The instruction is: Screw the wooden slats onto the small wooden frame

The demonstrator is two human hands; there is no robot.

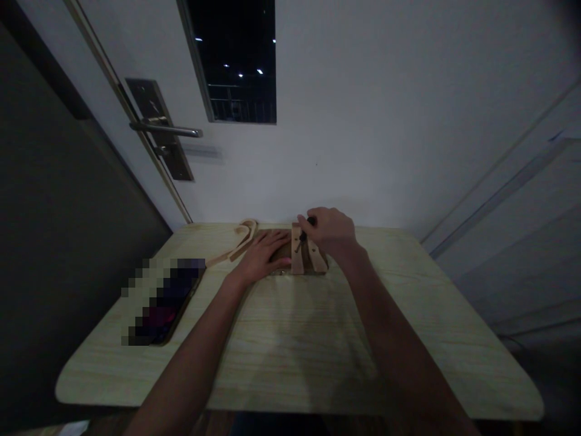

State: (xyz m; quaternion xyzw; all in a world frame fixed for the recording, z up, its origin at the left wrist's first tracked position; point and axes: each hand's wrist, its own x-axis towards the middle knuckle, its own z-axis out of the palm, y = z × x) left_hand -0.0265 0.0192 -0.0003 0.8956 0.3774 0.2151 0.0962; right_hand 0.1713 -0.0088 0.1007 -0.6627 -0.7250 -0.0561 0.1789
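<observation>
Left hand lies flat, fingers spread, pinning the wooden assembly at the tabletop's far edge. Right hand has its fingers clamped on a small dark tool at a cross slat. Loose curved wooden pieces left, unattached; looks partway assembled.

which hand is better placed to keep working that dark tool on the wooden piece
Right, most likely. The right hand already grips the dark tool at the light wooden strips, while the left hand lies flat on the wooden piece, seemingly steadying it.
</observation>
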